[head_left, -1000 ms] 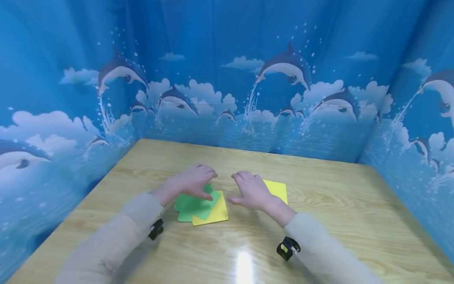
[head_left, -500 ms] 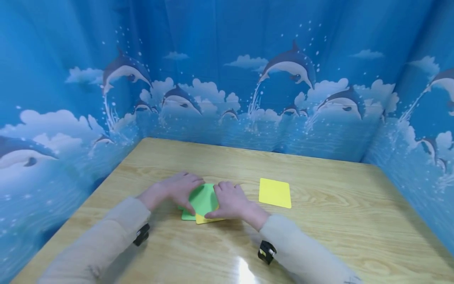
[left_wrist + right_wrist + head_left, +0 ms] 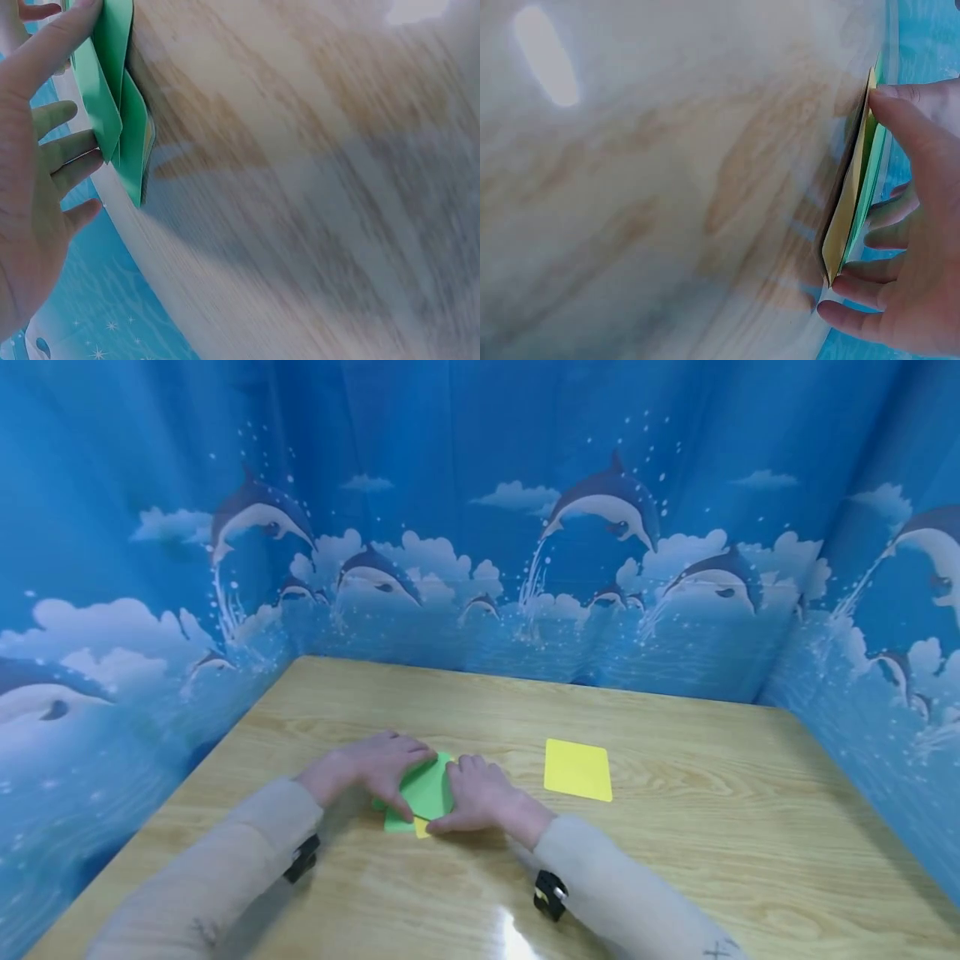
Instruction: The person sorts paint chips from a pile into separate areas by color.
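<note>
- Green cards (image 3: 427, 789) are lying in a loose, fanned pile between the two hands on the worktop (image 3: 690, 793); a lower yellow card (image 3: 422, 828) is peeking out at the near side; a separate yellow card (image 3: 577, 769) is lying flat to the right, well apart.
- Left grip: the left hand (image 3: 375, 770) is spreading loosely, thumb and fingers touching the pile's left side; it is not curling round anything.
- Right grip: the right hand (image 3: 483, 795) is resting against the pile's right side in the same way, thumb at the near edge, fingers reaching towards the far one; it is not clenching.
- Handling, by judgement: the cards are looking thin, light and fairly stiff; smooth faces are probably sliding easily over one another; corners are likely to be bending under a hard squeeze.
- Best hold, probably: opposite edges, taking low, even pressure from both sides; the top face is offering little purchase.
- Hard to make out: the right hand is covering part of the pile; the overlap is hiding the card count; the left wrist view is cutting off the pile at the top.
</note>
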Demonstrator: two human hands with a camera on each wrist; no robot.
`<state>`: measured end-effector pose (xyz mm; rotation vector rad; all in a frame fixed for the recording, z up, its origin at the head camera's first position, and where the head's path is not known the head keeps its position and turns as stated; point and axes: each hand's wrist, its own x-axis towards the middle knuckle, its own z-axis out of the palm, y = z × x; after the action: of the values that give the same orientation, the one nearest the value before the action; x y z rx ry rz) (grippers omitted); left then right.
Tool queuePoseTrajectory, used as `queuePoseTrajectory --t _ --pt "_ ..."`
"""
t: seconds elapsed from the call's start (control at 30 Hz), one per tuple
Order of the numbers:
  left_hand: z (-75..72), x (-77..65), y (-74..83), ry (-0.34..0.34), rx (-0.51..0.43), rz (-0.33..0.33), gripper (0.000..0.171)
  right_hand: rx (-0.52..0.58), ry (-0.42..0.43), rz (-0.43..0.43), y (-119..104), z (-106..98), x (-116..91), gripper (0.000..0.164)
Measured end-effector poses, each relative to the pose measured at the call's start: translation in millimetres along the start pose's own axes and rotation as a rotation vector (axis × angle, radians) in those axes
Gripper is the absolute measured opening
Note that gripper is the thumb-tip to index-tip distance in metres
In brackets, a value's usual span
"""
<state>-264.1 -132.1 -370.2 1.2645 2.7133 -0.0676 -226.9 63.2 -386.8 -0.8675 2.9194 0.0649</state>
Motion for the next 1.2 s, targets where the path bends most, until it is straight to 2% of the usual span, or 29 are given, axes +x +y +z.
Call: queuePoseTrajectory --t 0.23,0.37,0.5,0.77,0.93,1.2 --pt "-2.5 3.2 -0.7 0.019 -0.016 -0.024 0.102 0.049 0.008 -0.026 9 -4 2 0.091" --pt "-6.7 9.0 2.3 0.075 0.019 -0.018 0.101 0.061 0.019 -0.038 20 -10 0 0.088" --pt "-11.2 16.7 11.7 0.125 0.073 -0.009 0.099 0.062 0.04 -0.053 33 -17 -7 0.086" --pt "-14.8 32.2 30.6 0.164 0.098 0.003 0.097 0.048 0.128 -0.084 59 -22 -29 0.087" --pt "-14.7 42.7 40.5 0.186 0.111 0.067 0.094 0.049 0.165 -0.1 74 -20 -49 0.087" --pt "-18.3 68.2 70.7 0.2 0.179 0.144 0.087 0.103 0.131 -0.088 99 -20 -83 0.091"
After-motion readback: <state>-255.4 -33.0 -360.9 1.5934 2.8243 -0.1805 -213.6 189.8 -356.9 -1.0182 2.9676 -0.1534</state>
